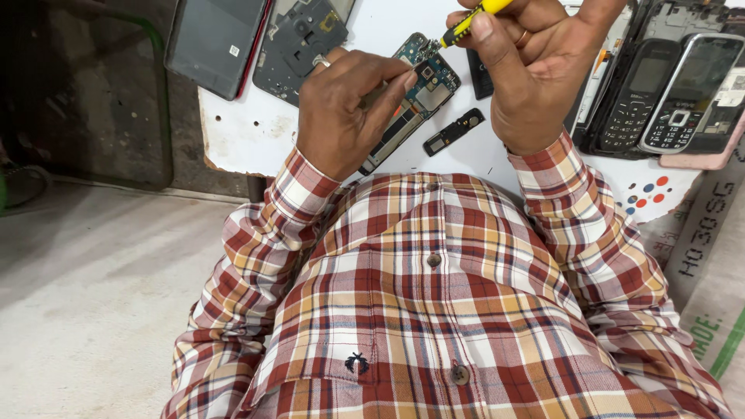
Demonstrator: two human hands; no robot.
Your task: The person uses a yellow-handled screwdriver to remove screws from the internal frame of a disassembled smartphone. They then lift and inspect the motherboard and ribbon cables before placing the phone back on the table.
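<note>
A blue-green phone circuit board lies at the top centre of the frame on the white worktop. The left hand presses down on it, fingers curled over its edge, seemingly to keep it from sliding. The right hand is closed around a yellow-handled screwdriver, its tip meeting the board's upper end. Just right of the board lies one small black bracket. At upper left sit two opened phone shells; at upper right, two keypad phones side by side.
</note>
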